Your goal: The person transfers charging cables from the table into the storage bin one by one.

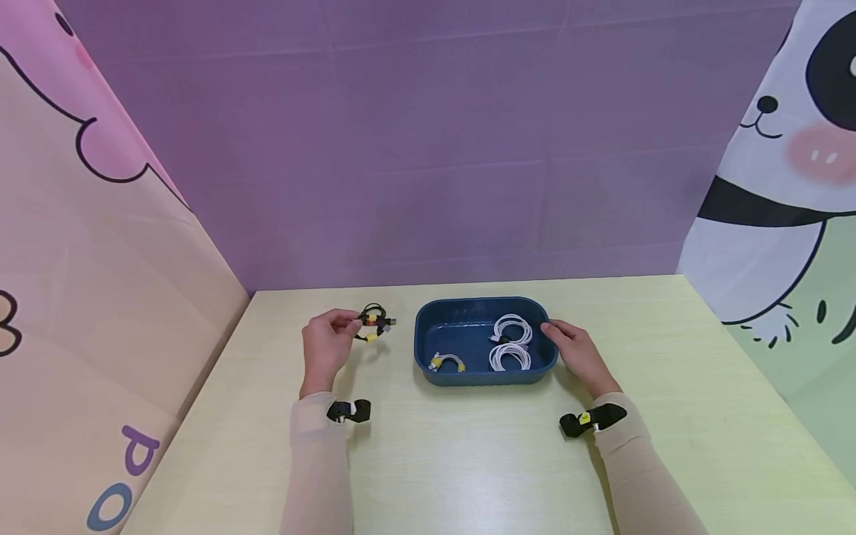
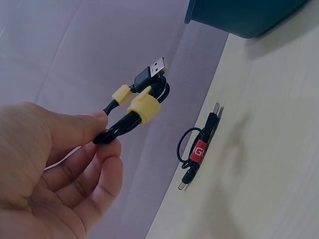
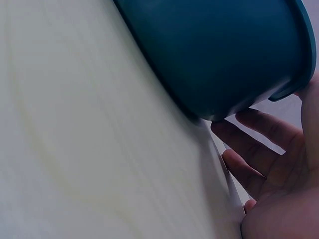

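Observation:
My left hand (image 1: 325, 349) pinches a coiled black USB cable (image 2: 118, 127) between thumb and fingertips, above the table. Yellow ties bind that cable, and its metal plug points away from the hand. Just beyond it, a short black cable (image 2: 198, 151) with a red tag lies on the table. My right hand (image 1: 576, 351) holds the right end of a dark blue bin (image 1: 483, 379), the thumb at the rim and the fingers (image 3: 247, 144) against its outer wall. Inside the bin are two white coiled cables (image 1: 492, 358) and a small white cable with yellow ends (image 1: 436, 362).
The pale wooden table (image 1: 455, 461) carries the bin near its back edge. A purple cloth (image 1: 428, 148) hangs behind it, with printed cloths at the left (image 1: 100, 297) and right (image 1: 789, 253) sides. Each wrist wears a black camera strap.

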Demonstrator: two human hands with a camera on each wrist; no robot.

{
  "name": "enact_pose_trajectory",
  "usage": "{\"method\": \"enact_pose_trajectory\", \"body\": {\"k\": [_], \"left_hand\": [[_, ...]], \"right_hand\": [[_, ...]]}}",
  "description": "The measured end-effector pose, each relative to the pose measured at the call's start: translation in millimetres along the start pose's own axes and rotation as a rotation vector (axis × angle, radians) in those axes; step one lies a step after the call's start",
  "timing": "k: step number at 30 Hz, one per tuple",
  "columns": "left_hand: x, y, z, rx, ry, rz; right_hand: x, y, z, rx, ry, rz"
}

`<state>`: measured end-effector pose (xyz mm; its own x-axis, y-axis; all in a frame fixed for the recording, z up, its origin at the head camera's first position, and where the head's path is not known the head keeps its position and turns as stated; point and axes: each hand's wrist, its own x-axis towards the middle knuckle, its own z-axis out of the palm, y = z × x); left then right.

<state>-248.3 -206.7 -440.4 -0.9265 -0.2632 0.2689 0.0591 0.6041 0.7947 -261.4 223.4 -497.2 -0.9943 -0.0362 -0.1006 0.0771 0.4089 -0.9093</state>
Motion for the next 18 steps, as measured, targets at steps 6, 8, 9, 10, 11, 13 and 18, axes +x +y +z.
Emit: {"method": "enact_pose_trajectory", "body": {"k": [6,8,9,10,11,13,18], "left_hand": [[-0.1,2.0,-0.3,-0.009,-0.001,0.0],[0.0,2.5,0.0,-0.015,0.001,-0.002],[-0.1,2.9,0.1,-0.017,0.001,-0.004],[-0.3,3.3,0.1,-0.02,0.002,-0.007],[-0.4,3.6,0.2,-0.022,0.002,-0.008],[-0.7,3.9,0.4,-0.024,0.003,-0.01],[-1.3,5.0,0.9,-0.031,0.009,-0.006]], "right_hand": [[0.2,-0.3,0.0,-0.001,-0.002,0.003],[0.4,-0.1,0.1,-0.001,-0.002,0.004],[0.5,0.0,0.2,-0.002,-0.002,0.004],[0.5,0.1,0.4,-0.004,-0.002,0.004],[0.5,0.2,0.3,-0.004,-0.002,0.004],[0.2,0.2,0.1,-0.004,-0.002,0.003],[-0.1,-0.1,0.0,-0.007,-0.003,0.002]]}}
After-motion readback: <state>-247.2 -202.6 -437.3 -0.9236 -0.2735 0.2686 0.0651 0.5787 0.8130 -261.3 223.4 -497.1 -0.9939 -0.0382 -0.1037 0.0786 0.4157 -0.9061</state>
